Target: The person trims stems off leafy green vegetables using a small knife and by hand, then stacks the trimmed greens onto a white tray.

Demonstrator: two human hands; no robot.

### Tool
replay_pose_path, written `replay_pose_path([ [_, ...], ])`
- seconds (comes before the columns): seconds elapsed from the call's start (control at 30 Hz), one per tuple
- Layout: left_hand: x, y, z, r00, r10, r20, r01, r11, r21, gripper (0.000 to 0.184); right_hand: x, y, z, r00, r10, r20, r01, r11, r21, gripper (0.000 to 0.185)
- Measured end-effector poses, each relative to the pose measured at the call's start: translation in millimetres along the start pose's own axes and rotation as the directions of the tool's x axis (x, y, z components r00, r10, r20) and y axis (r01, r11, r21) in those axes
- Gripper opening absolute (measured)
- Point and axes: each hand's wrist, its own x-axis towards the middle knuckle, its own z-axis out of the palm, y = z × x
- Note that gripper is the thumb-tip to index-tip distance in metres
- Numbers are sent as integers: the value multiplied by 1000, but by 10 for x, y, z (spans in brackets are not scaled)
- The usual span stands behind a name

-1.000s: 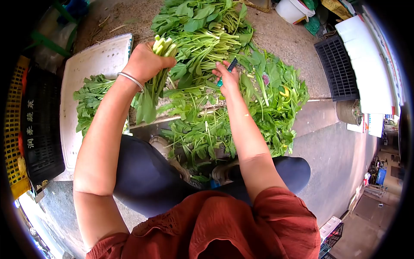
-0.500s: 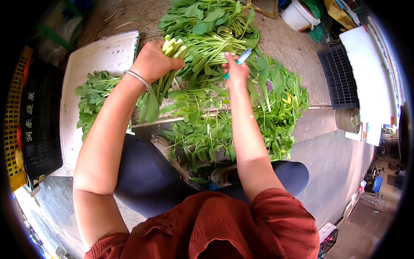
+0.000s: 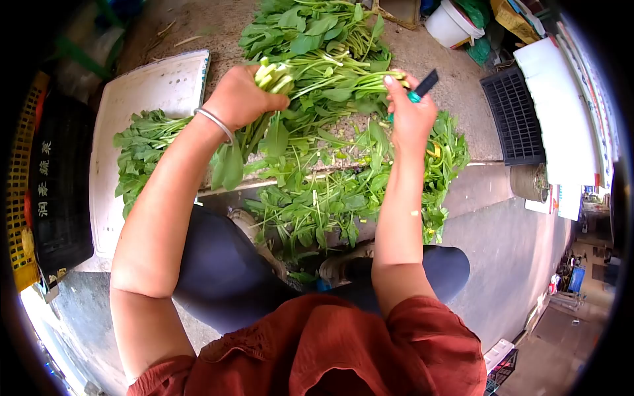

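My left hand is closed around a bunch of leafy greens, its pale cut stem ends facing up and its leaves hanging below the fist. Farther right, my right hand grips a small knife with a teal handle and a dark blade pointing up and right. The thumb and fingers of that hand also touch the stems of a stalk of greens stretching left over the pile. A large heap of greens lies beyond both hands. Loose leaves and trimmings are strewn nearer my knees.
On the left, a white foam board carries another bunch of greens. Dark and yellow crates stand at the far left. A white bucket, a black crate and a white foam box stand on the right.
My right hand has moved right with the knife, and its stalk of greens now stretches out from the pile. The left hand keeps its bunch in nearly the same place.
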Motion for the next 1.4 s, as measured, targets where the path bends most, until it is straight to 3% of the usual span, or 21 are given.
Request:
replay_pose_path([
  [0.03, -64, 87, 17, 998, 45, 31, -46, 999, 14, 29, -92, -115, 0, 1000, 12, 1, -12, 1000, -2, 25],
  [0.1, -145, 195, 68, 998, -14, 67, 14, 1000, 4, 27, -224, -389, 7, 988, -117, 102, 141, 955, -262, 25],
  [0.13, -134, 171, 126, 985, 110, 133, -88, 984, -156, 27, -295, -482, 21, 985, -80, 152, 118, 959, -257, 23],
  [0.17, -135, 174, 164, 955, 238, 177, -173, 932, -318, 26, -297, -417, 36, 951, -223, 212, 271, 933, -235, 25],
  [0.23, -225, 357, 168, 890, 349, 294, -266, 920, -286, 33, -403, -527, 64, 935, -177, 307, 250, 944, -216, 24],
  [0.3, -273, 410, 256, 854, 426, 300, -288, 866, -410, 33, -494, -610, 107, 929, -154, 336, 208, 969, -131, 25],
  [0.43, -321, 471, 232, 832, 317, 455, -157, 921, -355, 33, -584, -662, 128, 941, -31, 338, 35, 999, -6, 23],
  [0.5, -362, 511, 228, 843, 283, 458, -120, 928, -352, 36, -609, -695, 126, 936, -8, 351, -4, 999, 34, 24],
  [0.57, -395, 553, 221, 836, 302, 458, -85, 896, -436, 24, -623, -712, 118, 931, 73, 358, -86, 996, 22, 25],
  [0.63, -378, 539, 220, 829, 278, 485, -82, 918, -387, 27, -635, -707, 138, 934, 28, 355, -56, 996, 68, 29],
  [0.7, -383, 542, 223, 815, 286, 504, -34, 892, -452, 32, -653, -758, 144, 935, 72, 347, -119, 986, 116, 31],
  [0.73, -371, 518, 246, 811, 272, 518, 14, 876, -482, 36, -641, -680, 119, 945, -26, 326, 34, 999, -19, 33],
  [0.77, -366, 518, 245, 810, 274, 518, 13, 876, -482, 36, -635, -642, 68, 945, -27, 325, 35, 999, -19, 33],
  [0.87, -358, 502, 233, 847, 268, 460, -5, 868, -496, 35, -634, -579, -50, 900, 68, 430, -187, 953, 240, 49],
  [1.1, -339, 435, 315, 847, 219, 485, -28, 929, -370, 27, -755, -525, -4, 851, 101, 515, -265, 930, 256, 46],
  [1.13, -342, 451, 323, 849, 207, 486, -79, 960, -270, 26, -756, -536, 4, 855, 116, 505, -272, 930, 247, 45],
  [1.23, -344, 462, 303, 829, 188, 527, -84, 973, -216, 27, -763, -497, 12, 879, 112, 464, -204, 967, 153, 38],
  [1.4, -329, 412, 328, 824, 179, 537, -85, 977, -195, 26, -750, -396, -1, 886, 157, 437, -236, 963, 132, 37],
])
